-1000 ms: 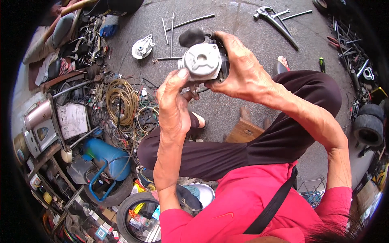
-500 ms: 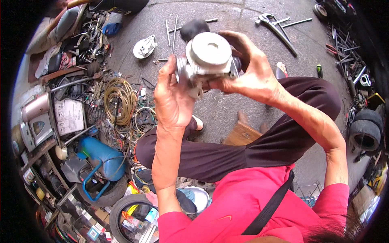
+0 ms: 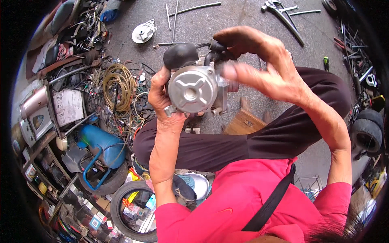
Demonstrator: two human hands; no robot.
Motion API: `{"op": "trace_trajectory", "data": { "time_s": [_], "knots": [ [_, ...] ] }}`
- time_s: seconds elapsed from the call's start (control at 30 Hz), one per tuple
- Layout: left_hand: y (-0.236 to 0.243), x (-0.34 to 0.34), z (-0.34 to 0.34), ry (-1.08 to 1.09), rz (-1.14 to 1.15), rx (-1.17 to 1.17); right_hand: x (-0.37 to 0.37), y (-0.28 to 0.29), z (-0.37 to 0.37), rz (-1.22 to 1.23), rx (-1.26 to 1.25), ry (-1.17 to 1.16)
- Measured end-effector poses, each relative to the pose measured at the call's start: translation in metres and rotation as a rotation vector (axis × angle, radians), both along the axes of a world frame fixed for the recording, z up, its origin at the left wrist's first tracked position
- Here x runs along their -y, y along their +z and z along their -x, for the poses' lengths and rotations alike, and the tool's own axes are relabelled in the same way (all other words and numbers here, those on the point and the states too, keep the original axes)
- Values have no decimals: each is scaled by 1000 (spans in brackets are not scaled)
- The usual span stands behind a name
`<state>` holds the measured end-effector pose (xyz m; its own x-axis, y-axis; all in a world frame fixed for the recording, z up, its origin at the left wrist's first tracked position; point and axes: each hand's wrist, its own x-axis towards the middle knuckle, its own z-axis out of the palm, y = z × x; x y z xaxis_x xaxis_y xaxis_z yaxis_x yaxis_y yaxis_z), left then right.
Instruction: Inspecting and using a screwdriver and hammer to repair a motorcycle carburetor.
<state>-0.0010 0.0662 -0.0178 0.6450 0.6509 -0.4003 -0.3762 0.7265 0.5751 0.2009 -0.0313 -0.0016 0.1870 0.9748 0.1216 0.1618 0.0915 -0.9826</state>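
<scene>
A metal carburetor [image 3: 192, 91] is held up before my chest, its round ribbed cap facing me. My left hand [image 3: 164, 91] grips it from the left and below, fingers partly hidden behind it. A black rubber piece [image 3: 180, 56] and dark hoses stick out at its far side. My right hand [image 3: 269, 67] is on the right, thumb and fingers spread apart. Its thumb is blurred by motion near the carburetor's side, and its fingertips are close to the dark hose end [image 3: 219, 46]; whether they touch it is unclear.
A small wooden stool [image 3: 245, 121] stands between my bent legs. Metal rods and a round metal hub part [image 3: 144, 31] lie on the floor ahead. To the left are coiled tubing [image 3: 117, 87], tangled wires and a blue compressor tank [image 3: 103, 146]. Tyres [image 3: 366, 137] sit at right.
The carburetor has moved left and nearer to me and been turned, bringing its ribbed cap and the black rubber piece into view. My right hand has loosened and shifted to the right.
</scene>
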Motion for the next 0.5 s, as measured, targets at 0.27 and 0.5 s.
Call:
{"op": "trace_trajectory", "data": {
  "time_s": [0.27, 0.5],
  "knots": [
    [-13, 9, 5, -72, 94, -29, -6, -12, 9, 159, -102, -72],
    [-13, 14, 0, -39, 196, -112, -10, -27, 10, 213, 144, -106]
  ]
}}
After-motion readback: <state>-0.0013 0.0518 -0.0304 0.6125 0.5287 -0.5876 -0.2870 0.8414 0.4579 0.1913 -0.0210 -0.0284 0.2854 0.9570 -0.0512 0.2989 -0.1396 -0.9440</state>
